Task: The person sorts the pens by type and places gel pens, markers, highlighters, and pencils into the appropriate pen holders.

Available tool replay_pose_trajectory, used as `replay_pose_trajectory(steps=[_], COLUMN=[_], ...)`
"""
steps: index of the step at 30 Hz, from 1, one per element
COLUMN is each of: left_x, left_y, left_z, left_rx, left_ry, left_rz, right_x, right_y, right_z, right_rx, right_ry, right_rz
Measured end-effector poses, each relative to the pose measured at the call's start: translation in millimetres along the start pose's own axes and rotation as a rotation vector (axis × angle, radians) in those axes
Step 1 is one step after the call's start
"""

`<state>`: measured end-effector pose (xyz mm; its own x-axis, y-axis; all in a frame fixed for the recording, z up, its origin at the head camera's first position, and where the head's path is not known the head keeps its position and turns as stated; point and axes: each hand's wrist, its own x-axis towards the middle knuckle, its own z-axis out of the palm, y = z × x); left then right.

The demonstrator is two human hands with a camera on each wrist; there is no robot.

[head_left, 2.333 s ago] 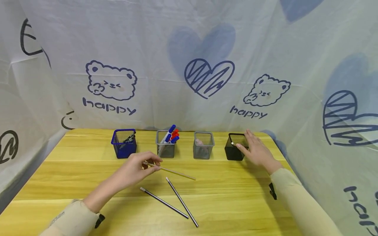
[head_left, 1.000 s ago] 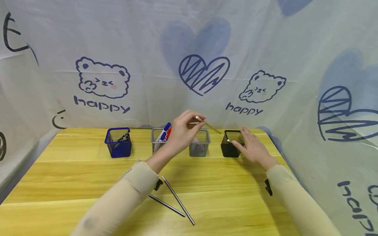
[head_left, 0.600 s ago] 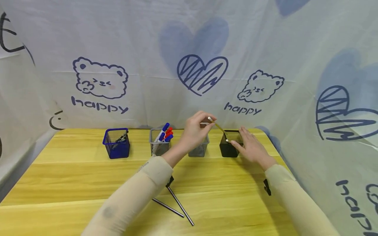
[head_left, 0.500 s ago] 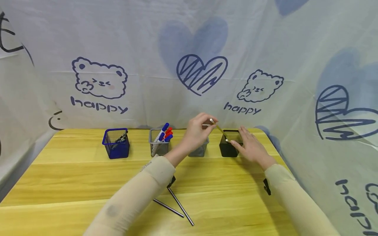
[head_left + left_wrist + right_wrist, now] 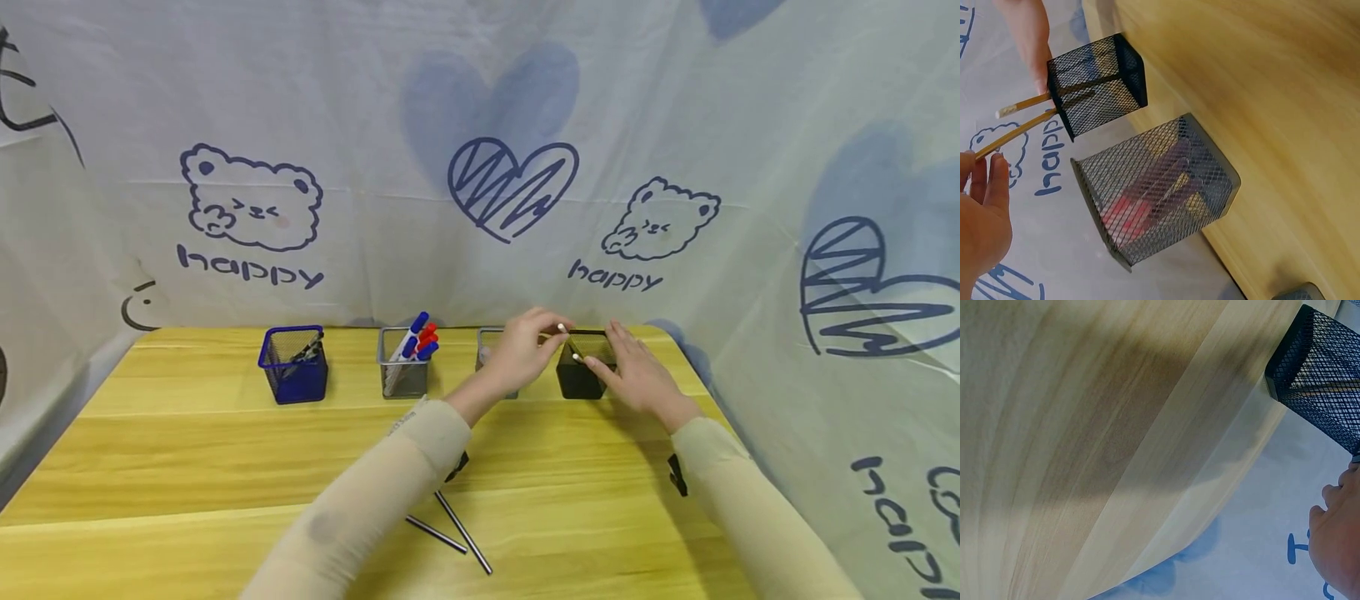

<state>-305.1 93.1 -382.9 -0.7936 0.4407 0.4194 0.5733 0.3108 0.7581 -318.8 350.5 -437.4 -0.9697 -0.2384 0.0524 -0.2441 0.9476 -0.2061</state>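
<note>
My left hand [image 5: 522, 348] pinches a yellow pencil [image 5: 1022, 130] near its white eraser end. The pencil slants down, and its far end is inside the black mesh pen holder [image 5: 582, 383]. A second yellow pencil [image 5: 1026, 104] leans in that holder, eraser end sticking out over the rim. At the holder's right side is my right hand [image 5: 642, 372], its fingers extended along the rim and its thumb at the near edge. In the right wrist view the fingertips meet the holder's rim; part of the hand is cut off.
A grey mesh holder [image 5: 1088, 197] with pink-ended items stands partly behind my left hand. Another grey holder [image 5: 406, 383] has blue and red markers; a blue holder [image 5: 302, 387] has dark pens. Two dark, shiny pencils [image 5: 465, 533] lie on the wooden table [image 5: 187, 467], partly under my left arm.
My left hand has carried the yellow pencil from above the table's middle rightward to the black holder, then lowered it into the opening. My right hand has stayed at the holder.
</note>
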Motion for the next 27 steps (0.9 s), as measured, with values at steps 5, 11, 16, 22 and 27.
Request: replay_pose_trajectory(steps=[5, 11, 16, 22, 27], left_x=[1.3, 2.4, 1.7, -0.6, -3.9], left_y=[0.6, 0.7, 1.2, 1.9, 3.1], left_z=[5.7, 12.1, 15.8, 17.8, 16.5], left_rx=[0.028, 0.076, 0.115, 0.116, 0.098], left_ry=[-0.049, -0.085, -0.113, -0.142, -0.152], left_rz=[-0.018, -0.056, -0.088, -0.112, -0.111], right_x=[1.2, 3.2, 2.7, 2.9, 2.0], right_y=[0, 1, 2, 2, 3], right_z=[0, 1, 2, 3, 2], right_rx=[0.003, -0.003, -0.002, -0.001, 0.008], right_ry=[0.0, 0.002, 0.006, 0.006, 0.0], right_rz=[-0.001, -0.003, -0.005, -0.01, -0.007])
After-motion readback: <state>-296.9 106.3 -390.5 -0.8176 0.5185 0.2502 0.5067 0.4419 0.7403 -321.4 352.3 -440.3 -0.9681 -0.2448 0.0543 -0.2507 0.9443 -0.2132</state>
